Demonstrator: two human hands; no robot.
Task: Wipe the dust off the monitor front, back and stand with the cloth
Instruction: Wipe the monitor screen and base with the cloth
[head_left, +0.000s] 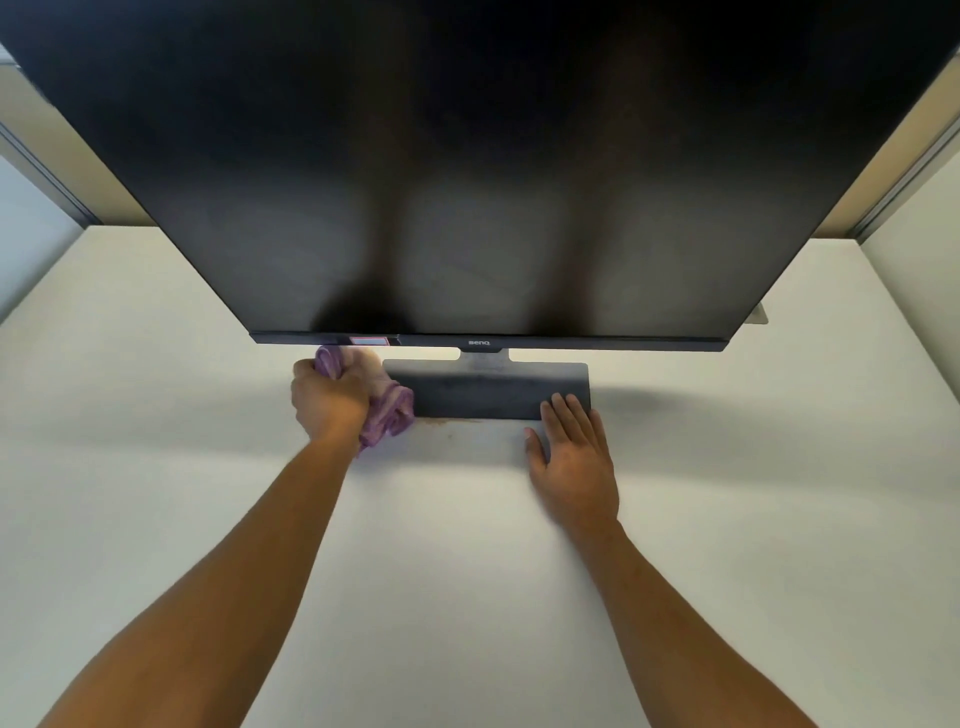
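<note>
Clutching the purple cloth (387, 410) bunched in my left hand (327, 400), I have my fingers curled tight round it, so that grip is full of fabric, with folds spilling out above my knuckles and down past the heel of the hand. The wad touches the left end of the monitor stand (488, 389), whose dark flat base plate lies on the pale worktop (467, 571) just to the right of that grip. The plate's long axis runs left to right, from my cloth-holding grip across to my right hand (571, 462).

My right hand lies flat and relaxed, palm down, fingers straight and together; their tips rest on the near right corner of the base plate while the palm sits on the worktop. That grip is wide and holds nothing.

Above and beyond both grips hangs the monitor (478, 171), its dark screen facing me and tilted so the lower edge comes nearest. Its long axis also runs left to right, parallel to the base plate. The bottom bezel passes just above my left grip, and a small red-edged sticker (369, 341) sits on it right over the cloth. A brand logo (479, 343) marks the bezel's middle, over the neck of the stand. Partition walls (31, 218) close in the worktop on either side, well apart from my grips.
</note>
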